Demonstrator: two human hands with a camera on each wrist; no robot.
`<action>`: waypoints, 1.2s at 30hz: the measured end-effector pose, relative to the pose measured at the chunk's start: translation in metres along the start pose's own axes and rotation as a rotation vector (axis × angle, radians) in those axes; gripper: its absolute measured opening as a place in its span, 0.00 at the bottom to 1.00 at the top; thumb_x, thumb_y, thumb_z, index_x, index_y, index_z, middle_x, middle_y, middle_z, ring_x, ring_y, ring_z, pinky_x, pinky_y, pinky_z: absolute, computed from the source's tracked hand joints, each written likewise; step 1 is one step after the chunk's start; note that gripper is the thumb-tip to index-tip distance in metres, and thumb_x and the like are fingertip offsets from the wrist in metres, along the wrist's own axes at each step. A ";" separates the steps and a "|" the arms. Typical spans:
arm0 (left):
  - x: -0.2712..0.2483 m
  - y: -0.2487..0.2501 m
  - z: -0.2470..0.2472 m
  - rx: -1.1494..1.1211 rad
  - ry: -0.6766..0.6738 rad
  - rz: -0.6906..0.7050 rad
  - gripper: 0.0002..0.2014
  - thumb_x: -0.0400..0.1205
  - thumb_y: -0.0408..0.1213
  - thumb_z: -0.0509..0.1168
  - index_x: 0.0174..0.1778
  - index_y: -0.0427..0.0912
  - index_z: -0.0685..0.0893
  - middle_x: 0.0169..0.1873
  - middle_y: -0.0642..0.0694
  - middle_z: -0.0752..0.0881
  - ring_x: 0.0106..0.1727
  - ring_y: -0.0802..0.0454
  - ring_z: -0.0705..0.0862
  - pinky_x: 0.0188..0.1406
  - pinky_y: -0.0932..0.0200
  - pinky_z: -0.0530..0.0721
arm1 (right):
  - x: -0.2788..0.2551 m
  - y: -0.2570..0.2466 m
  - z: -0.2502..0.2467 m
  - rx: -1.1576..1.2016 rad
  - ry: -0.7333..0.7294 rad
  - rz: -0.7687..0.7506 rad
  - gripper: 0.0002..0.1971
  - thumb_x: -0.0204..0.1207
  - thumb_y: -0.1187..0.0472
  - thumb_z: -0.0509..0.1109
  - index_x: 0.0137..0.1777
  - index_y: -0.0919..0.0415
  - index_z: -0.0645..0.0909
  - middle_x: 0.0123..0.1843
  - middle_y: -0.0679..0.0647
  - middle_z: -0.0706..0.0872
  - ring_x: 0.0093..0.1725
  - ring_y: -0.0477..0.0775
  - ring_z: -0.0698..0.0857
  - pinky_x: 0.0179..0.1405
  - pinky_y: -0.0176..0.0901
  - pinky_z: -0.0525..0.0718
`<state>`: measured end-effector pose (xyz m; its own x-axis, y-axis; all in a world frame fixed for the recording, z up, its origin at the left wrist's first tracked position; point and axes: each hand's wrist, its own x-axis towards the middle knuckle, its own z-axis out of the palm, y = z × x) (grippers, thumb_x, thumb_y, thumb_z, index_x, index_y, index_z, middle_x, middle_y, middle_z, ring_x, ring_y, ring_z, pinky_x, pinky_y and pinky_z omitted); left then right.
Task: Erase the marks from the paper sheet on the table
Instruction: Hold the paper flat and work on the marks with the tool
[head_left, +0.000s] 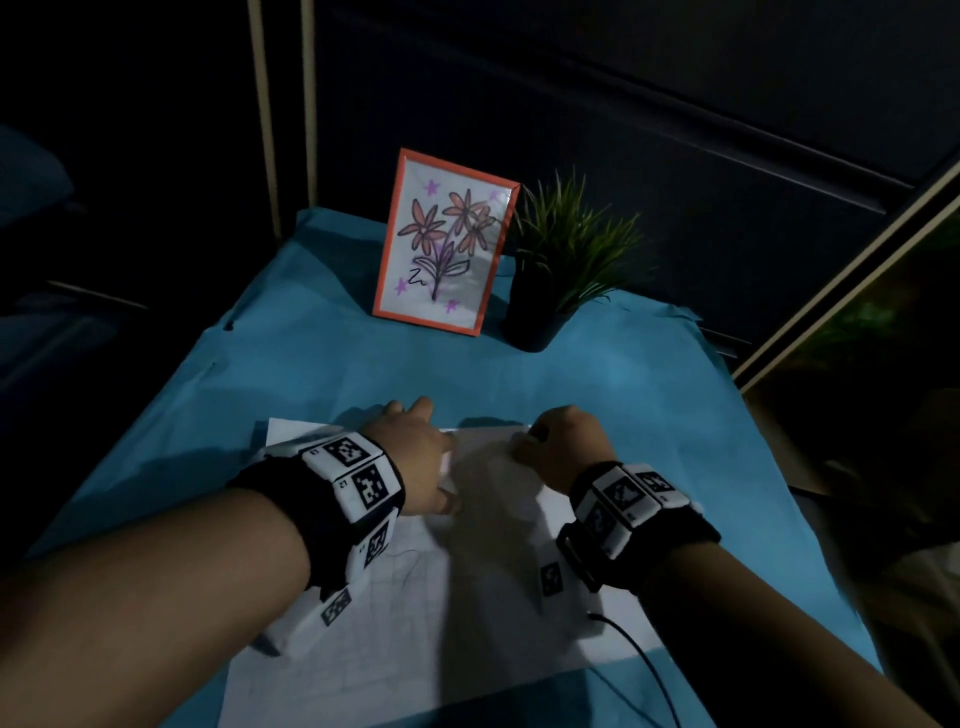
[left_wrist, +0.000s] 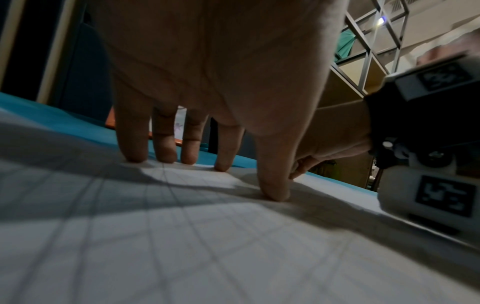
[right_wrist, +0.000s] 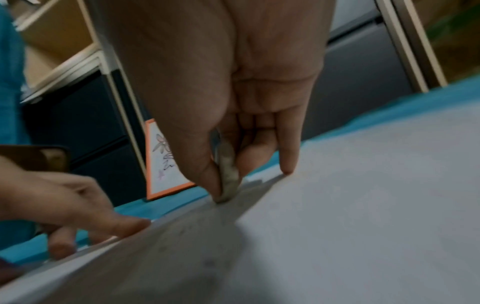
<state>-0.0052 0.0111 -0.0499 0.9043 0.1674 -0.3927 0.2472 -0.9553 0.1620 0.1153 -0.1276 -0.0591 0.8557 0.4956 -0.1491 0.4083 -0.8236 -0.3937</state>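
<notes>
A white paper sheet (head_left: 467, 613) with faint pencil grid lines lies on the blue-covered table (head_left: 623, 374). My left hand (head_left: 415, 457) presses flat on the sheet's far part, fingers straight and spread (left_wrist: 135, 144), thumb down on the paper (left_wrist: 275, 185). My right hand (head_left: 561, 447) is beside it near the far edge and pinches a small greyish eraser (right_wrist: 228, 179) between thumb and fingers, its tip touching the paper (right_wrist: 363, 205). The little finger (right_wrist: 285, 162) rests on the sheet. Faint scribbled marks (head_left: 410, 566) show below my left wrist.
A framed flower drawing with an orange border (head_left: 447, 244) stands at the back of the table, next to a small potted plant (head_left: 561, 270). A thin black cable (head_left: 644, 660) runs off my right wristband over the sheet's near right corner. Dark surroundings all around.
</notes>
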 end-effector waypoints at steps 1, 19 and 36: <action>0.000 -0.001 0.000 -0.001 0.001 -0.001 0.34 0.76 0.63 0.66 0.77 0.53 0.70 0.64 0.42 0.67 0.67 0.39 0.69 0.63 0.49 0.75 | -0.001 -0.002 -0.002 0.007 0.003 -0.009 0.10 0.73 0.56 0.73 0.42 0.63 0.84 0.40 0.57 0.80 0.42 0.56 0.79 0.38 0.38 0.70; -0.001 -0.003 0.003 0.003 0.004 0.006 0.31 0.76 0.62 0.66 0.74 0.54 0.72 0.62 0.43 0.68 0.66 0.40 0.69 0.65 0.46 0.76 | 0.001 -0.014 0.009 -0.008 -0.065 -0.020 0.11 0.72 0.53 0.74 0.43 0.62 0.83 0.41 0.56 0.80 0.42 0.55 0.79 0.37 0.37 0.70; 0.002 -0.002 0.004 0.038 0.013 -0.003 0.35 0.78 0.62 0.64 0.81 0.56 0.64 0.66 0.42 0.67 0.68 0.40 0.68 0.70 0.48 0.72 | -0.001 -0.006 -0.003 0.029 -0.072 -0.077 0.11 0.72 0.55 0.74 0.43 0.64 0.86 0.43 0.59 0.85 0.43 0.57 0.82 0.38 0.39 0.72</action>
<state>-0.0052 0.0125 -0.0545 0.9082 0.1730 -0.3811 0.2365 -0.9634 0.1262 0.1132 -0.1235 -0.0534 0.7966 0.5766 -0.1814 0.4619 -0.7742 -0.4327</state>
